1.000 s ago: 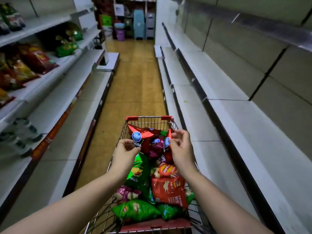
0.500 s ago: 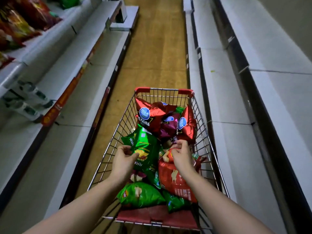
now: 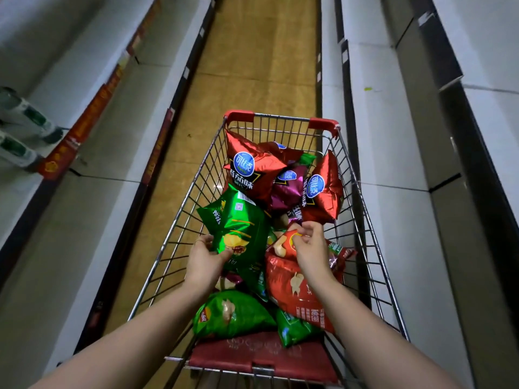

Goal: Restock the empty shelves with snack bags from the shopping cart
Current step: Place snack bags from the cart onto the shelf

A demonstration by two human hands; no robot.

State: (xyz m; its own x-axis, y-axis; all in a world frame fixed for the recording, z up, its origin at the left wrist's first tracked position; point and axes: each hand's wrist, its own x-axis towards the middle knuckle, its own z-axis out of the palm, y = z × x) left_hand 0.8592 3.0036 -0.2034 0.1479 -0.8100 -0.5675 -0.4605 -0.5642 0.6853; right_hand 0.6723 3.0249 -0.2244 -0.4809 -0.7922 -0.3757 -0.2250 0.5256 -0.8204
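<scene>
We can reach into the shopping cart (image 3: 182, 228) only from above, its wire walls (image 3: 362, 248) closing every side and snack bags (image 3: 252, 175) heaped inside, a green chip bag (image 3: 238, 220) and red chip bag (image 3: 292, 287) topmost, while flat shelves (image 3: 393, 234) on both flanks offer open room.

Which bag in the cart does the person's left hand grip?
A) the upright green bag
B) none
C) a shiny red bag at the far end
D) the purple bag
A: the left hand has thumb and fingers round the lower edge of the upright green bag; the right hand pinches the large red bag.
</scene>
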